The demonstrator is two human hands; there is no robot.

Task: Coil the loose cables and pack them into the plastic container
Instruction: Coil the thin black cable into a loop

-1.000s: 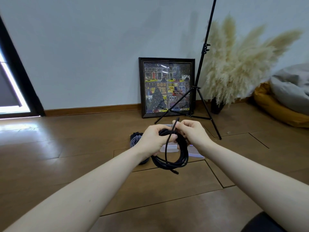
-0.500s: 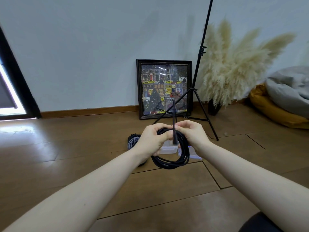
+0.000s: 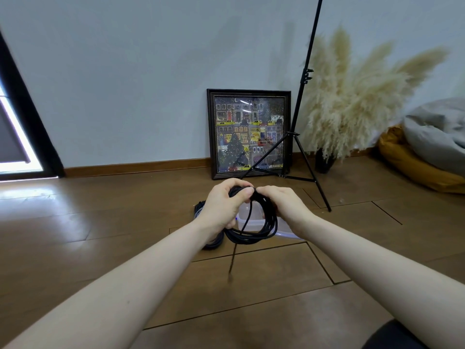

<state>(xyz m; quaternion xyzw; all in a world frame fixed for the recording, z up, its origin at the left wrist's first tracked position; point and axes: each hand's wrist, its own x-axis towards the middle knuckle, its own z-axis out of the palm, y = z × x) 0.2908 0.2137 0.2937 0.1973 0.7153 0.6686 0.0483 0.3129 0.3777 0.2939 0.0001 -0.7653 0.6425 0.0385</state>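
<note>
While both hands — left hand (image 3: 224, 205), right hand (image 3: 284, 205) — clench the black cable coil (image 3: 254, 230) above the plastic container (image 3: 286, 229), its loose tail (image 3: 232, 260) dangles — likely wrapping comes next, then packing.

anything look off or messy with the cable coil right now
One loose tail dangles below the black coiled cable that the left hand and right hand grip above the clear plastic container; nothing looks damaged.

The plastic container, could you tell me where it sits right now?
In the head view, the plastic container sits on the wooden floor mid-frame, behind the black cable coil both hands hold.
</note>
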